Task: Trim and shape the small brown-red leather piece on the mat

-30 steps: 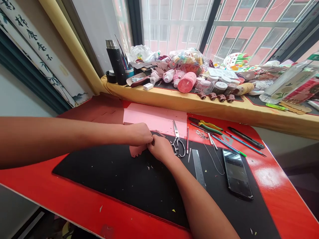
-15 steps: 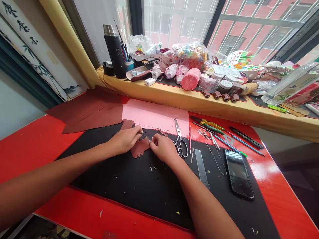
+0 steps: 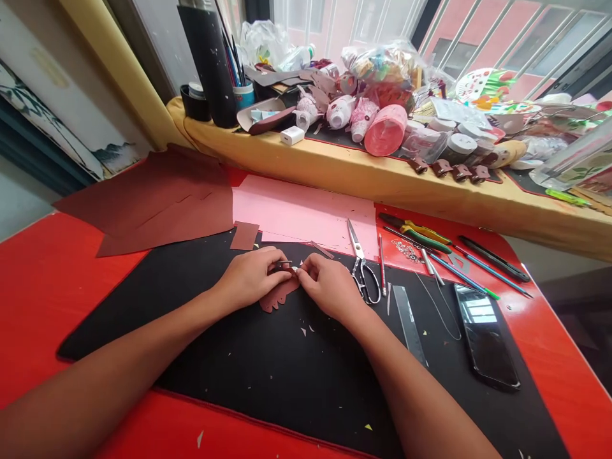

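Observation:
A small scalloped piece of brown leather [image 3: 276,296] lies on the black mat [image 3: 268,370] between my hands. My left hand [image 3: 249,275] is closed, its fingertips pinching the top edge of the piece together with a small thin metal part. My right hand [image 3: 329,285] is closed too, thumb and forefinger pinching the same edge from the right. The two hands almost touch at the fingertips. What sits right under the fingertips is hidden.
Scissors [image 3: 362,268], a pen [image 3: 382,256], a steel ruler [image 3: 411,325], pliers [image 3: 415,231], small metal rings [image 3: 404,251] and a phone [image 3: 485,334] lie to the right. A pink sheet [image 3: 306,213] and brown leather sheets [image 3: 157,201] lie behind. The yellow window sill [image 3: 335,169] is crowded with craft supplies.
My left hand drew back from reaching over and now pinches the leather piece beside my right hand. The view has tilted down and closer.

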`<state>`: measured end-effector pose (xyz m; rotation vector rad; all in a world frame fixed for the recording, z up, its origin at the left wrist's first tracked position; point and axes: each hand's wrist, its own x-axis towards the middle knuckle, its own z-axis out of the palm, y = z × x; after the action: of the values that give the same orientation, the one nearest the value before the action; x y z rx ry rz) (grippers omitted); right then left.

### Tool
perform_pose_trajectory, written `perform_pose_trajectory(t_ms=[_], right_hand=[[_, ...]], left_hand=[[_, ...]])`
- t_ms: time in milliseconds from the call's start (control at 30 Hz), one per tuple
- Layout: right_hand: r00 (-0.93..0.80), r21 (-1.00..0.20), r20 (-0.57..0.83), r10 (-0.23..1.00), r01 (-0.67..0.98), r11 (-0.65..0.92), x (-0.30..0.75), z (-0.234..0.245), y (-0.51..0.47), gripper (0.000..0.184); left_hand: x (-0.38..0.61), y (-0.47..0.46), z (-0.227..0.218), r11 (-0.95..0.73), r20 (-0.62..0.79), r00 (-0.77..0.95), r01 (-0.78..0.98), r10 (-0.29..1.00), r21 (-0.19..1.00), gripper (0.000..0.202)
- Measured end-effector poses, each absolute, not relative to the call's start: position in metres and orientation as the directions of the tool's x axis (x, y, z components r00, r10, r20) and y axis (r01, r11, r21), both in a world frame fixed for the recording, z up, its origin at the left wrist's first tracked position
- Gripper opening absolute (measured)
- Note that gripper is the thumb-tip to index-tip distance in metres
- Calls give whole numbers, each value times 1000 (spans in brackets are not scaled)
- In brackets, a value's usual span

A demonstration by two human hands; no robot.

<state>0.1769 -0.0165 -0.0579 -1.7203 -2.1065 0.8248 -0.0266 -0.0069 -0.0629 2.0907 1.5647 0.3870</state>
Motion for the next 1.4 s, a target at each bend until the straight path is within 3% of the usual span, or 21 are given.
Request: perform_pose_trajectory(t_ms=[300, 600, 767, 967, 1133, 1400], right_hand=[[-264, -695, -171, 949, 715, 74, 180, -57, -16, 20], [-302, -753, -144, 942, 652, 94, 181, -56, -15, 13], [-288, -790, -102, 952, 605, 98, 181, -59, -15, 12], [-184, -859, 9, 983, 502, 101, 178, -66, -16, 12], [-163, -882, 100, 982, 443, 163, 176, -68, -17, 9], [-218, -851, 123, 968, 479, 216, 175, -71, -18, 10]], left_hand=[[-28, -7, -57, -87, -133, 236, 733, 962, 674, 23], [-29, -5, -60, -78, -135, 251, 686, 959, 723, 28], [-30, -5, -57, -27, -163, 274, 579, 948, 815, 30], [-26, -5, -57, 207, -283, 215, 318, 935, 925, 33], [-26, -2, -62, 273, -302, 179, 167, 936, 947, 36], [-20, -7, -56, 301, -319, 221, 113, 922, 947, 34]])
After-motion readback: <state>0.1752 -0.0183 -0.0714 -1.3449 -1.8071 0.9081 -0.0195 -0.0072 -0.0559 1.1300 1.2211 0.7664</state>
